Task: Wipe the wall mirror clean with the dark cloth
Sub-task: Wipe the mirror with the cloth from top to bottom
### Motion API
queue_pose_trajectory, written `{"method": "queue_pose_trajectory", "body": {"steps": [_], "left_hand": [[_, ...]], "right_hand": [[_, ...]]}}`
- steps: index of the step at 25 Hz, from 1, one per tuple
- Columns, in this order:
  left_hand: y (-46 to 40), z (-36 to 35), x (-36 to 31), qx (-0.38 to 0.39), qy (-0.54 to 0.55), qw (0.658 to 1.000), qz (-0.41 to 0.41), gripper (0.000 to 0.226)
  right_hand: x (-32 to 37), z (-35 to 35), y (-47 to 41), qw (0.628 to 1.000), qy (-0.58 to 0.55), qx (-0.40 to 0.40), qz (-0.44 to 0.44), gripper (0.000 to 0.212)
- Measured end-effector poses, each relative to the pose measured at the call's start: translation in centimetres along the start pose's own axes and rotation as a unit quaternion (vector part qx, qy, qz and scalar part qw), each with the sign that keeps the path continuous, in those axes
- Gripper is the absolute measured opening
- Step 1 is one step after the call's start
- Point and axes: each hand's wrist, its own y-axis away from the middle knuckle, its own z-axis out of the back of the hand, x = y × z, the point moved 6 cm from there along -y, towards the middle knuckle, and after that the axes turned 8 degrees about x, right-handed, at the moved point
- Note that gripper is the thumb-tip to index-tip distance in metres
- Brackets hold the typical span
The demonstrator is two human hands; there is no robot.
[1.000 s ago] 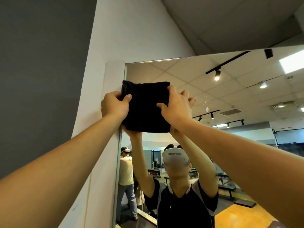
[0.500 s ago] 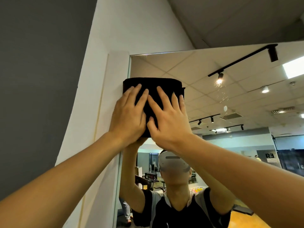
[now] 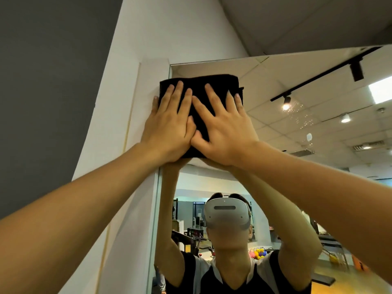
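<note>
Head view — both hands flat on cloth (image 3: 199, 85).

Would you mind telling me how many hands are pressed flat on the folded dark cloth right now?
2. The left hand covers the folded dark cloth's left half at the wall mirror's edge; the right hand lies beside it, thumbs touching.

- Left hand (image 3: 169, 126) and right hand (image 3: 224, 128) press flat, fingers spread, on the cloth (image 3: 216, 83).
- Cloth lies against the mirror (image 3: 297, 85), at its upper left corner, just beside the white wall (image 3: 148, 60).
- Thumbs touch.
</note>
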Motion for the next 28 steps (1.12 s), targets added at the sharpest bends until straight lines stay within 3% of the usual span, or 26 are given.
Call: {"method": "queue_pose_trajectory", "body": {"steps": [7, 14, 22, 28], "left_hand": [[-6.6, 1.5, 1.7, 0.014, -0.013, 1.000, 0.014, 0.062], [-8.2, 1.5, 1.0, -0.055, 0.061, 0.997, 0.002, 0.057], [-9.6, 0.9, -7.3, -0.045, 0.063, 0.997, -0.007, 0.060], [-12.6, 0.5, -17.8, -0.041, 0.050, 0.998, -0.017, 0.063]], "right_hand": [[-2.7, 1.0, -6.6, 1.000, -0.013, 0.010, 0.000, 0.072], [-3.5, 1.8, -7.4, 0.999, -0.042, 0.002, 0.000, 0.064], [-10.5, 2.6, -3.3, 0.999, -0.035, -0.015, -0.028, 0.063], [-20.1, 4.7, 1.2, 0.998, -0.015, -0.010, -0.057, 0.069]]}}
